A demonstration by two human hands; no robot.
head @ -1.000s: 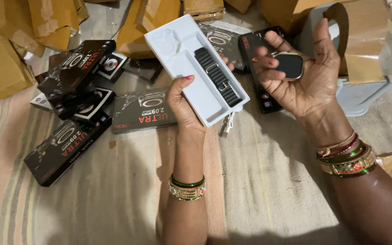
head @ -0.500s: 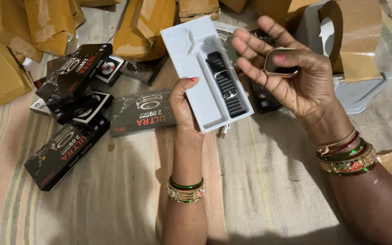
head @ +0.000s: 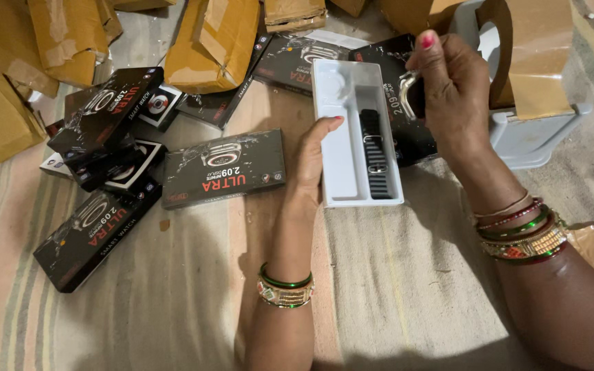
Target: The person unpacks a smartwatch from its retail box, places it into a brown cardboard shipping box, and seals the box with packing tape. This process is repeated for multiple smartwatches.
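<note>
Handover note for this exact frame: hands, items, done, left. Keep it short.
Left hand: grips the left edge of the white tray, open side up.
Right hand: closed on the watch body, held just above the tray's upper right edge.
Black strap: seated in the tray's right slot.
Done: strap in place.
Left: the tray's round recess holds no watch; the watch body is in the hand.
Black boxes lie on the striped mat to the left.

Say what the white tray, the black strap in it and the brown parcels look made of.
White tray: thin moulded plastic, smooth with a dull sheen. Black strap: probably rubber or silicone, matt and ribbed. Brown parcels: seemingly cardboard wrapped in glossy, creased brown tape.
</note>
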